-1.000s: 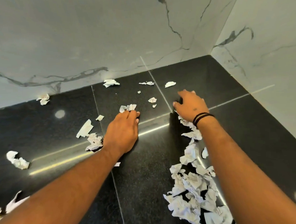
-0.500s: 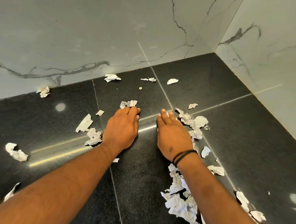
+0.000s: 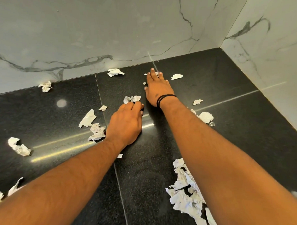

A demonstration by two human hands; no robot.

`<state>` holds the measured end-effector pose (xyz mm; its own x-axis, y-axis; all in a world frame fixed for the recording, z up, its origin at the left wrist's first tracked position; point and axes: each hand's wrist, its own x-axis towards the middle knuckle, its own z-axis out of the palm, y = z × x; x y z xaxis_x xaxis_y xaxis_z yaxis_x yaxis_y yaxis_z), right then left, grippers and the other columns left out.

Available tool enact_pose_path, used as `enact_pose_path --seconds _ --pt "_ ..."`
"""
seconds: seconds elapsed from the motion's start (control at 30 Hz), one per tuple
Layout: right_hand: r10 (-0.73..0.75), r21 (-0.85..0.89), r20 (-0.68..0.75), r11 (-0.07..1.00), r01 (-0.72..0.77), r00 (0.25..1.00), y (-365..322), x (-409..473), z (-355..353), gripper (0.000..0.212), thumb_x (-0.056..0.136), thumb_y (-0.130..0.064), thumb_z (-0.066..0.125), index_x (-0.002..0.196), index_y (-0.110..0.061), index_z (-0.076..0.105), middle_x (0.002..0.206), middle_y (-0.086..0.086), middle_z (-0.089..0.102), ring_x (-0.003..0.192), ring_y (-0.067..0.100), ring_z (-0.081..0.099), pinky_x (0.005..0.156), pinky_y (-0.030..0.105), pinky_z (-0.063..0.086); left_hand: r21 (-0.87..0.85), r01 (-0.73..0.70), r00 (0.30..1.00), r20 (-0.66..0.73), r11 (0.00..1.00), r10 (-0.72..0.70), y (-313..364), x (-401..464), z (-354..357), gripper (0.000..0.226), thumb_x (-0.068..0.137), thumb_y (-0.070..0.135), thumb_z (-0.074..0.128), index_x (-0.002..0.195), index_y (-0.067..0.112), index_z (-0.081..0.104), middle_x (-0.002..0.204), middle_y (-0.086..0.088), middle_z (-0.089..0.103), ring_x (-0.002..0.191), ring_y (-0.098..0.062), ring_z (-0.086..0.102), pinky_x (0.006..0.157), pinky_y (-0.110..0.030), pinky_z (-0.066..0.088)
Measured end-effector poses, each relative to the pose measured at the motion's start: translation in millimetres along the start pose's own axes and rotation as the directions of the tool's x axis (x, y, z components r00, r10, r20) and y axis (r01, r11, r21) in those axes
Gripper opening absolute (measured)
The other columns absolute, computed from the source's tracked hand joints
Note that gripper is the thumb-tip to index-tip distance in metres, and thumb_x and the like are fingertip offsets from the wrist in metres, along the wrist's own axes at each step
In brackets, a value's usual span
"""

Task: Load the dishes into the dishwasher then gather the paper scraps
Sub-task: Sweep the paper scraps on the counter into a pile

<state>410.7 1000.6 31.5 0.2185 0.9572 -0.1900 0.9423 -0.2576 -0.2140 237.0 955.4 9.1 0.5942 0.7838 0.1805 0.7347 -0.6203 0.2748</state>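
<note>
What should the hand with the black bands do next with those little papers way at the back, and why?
Probably drag them back. The right hand lies flat with its fingertips on a small scrap near the wall, while the big pile sits close by the right forearm. Sweeping the scrap toward that pile would likely gather it with the rest.

One head-worn view — looking forward and steeply down, close above the black counter (image 3: 228, 109), facing its marble corner.

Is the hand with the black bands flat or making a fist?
Flat. The right hand lies palm-down on the black counter, fingers straight over a paper scrap.
</note>
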Motion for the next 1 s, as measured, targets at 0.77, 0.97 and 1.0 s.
enact_pose_path --seconds 0.77,0.97,1.0 --pt "0.152 0.018 -0.105 0.988 -0.151 0.983 49.1 -23.1 -14.4 0.065 0.105 -0.040 0.036 0.157 -0.005 0.018 0.167 0.014 0.008 0.154 0.034 0.005 0.123 0.050 0.013 -0.023 -0.004 1.000 -0.030 1.000 0.004 -1.1 -0.7 2.5 0.020 0.104 0.029 0.042 0.115 0.019 0.055 0.102 -0.004 0.061 0.090 -0.025 0.056 0.069 -0.038 0.045" --pt "0.115 -0.058 -0.182 0.990 -0.127 0.977 47.9 -78.4 13.7 0.048 0.102 -0.034 0.039 0.139 -0.005 0.051 0.151 0.014 0.042 0.141 0.035 0.035 0.118 0.050 0.026 -0.017 -0.009 0.999 -0.040 1.000 0.008 -2.3 -1.1 4.0 0.021 0.104 0.029 0.041 0.117 0.019 0.055 0.103 -0.003 0.061 0.090 -0.023 0.055 0.069 -0.036 0.043" --pt "0.113 -0.067 -0.226 0.989 -0.132 0.968 44.3 -95.5 17.1 0.043 0.100 -0.030 0.041 0.131 -0.005 0.057 0.142 0.013 0.049 0.133 0.035 0.042 0.115 0.050 0.030 -0.017 -0.009 0.999 -0.044 1.000 0.009 -2.4 -0.9 4.1 0.021 0.104 0.029 0.042 0.117 0.019 0.055 0.103 -0.003 0.061 0.090 -0.023 0.055 0.069 -0.035 0.043"
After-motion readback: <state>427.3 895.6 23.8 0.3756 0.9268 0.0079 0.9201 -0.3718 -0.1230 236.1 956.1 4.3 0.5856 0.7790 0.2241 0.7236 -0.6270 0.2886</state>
